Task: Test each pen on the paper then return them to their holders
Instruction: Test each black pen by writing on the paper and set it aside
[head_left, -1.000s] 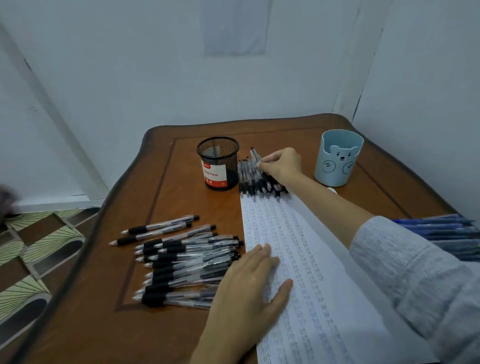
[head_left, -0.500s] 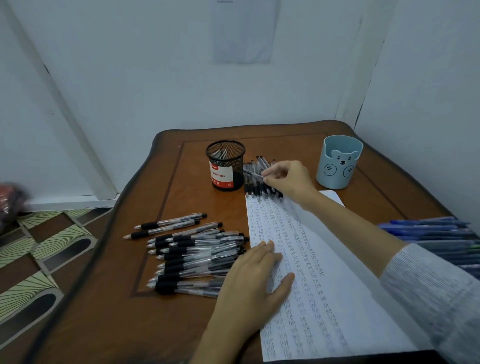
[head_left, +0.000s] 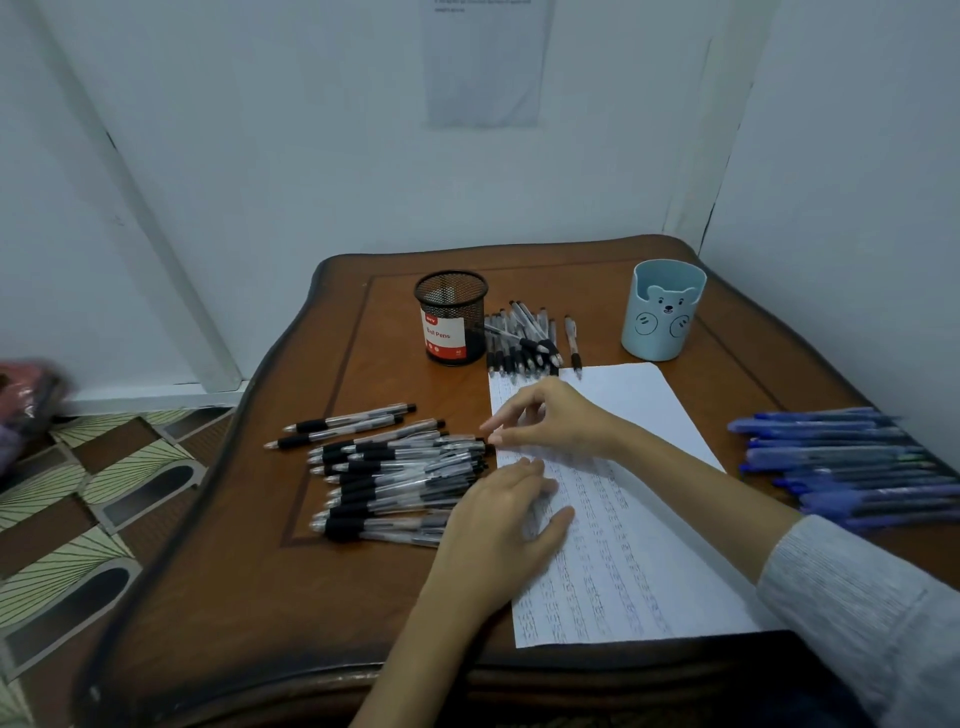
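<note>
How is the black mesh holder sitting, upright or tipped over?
Upright. The black mesh holder stands on its base on the table, round opening facing up.

Pale walls (head_left: 270, 156), tiled floor (head_left: 104, 493), wood table (head_left: 260, 597), poss. paper notice (head_left: 485, 62)

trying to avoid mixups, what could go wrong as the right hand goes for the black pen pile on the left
1. The black pen pile is loosely stacked next to the right hand; pulling one out may roll others across the table.
2. A second black group lies beside the mesh holder, so tested and untested pens could get mixed.
</note>
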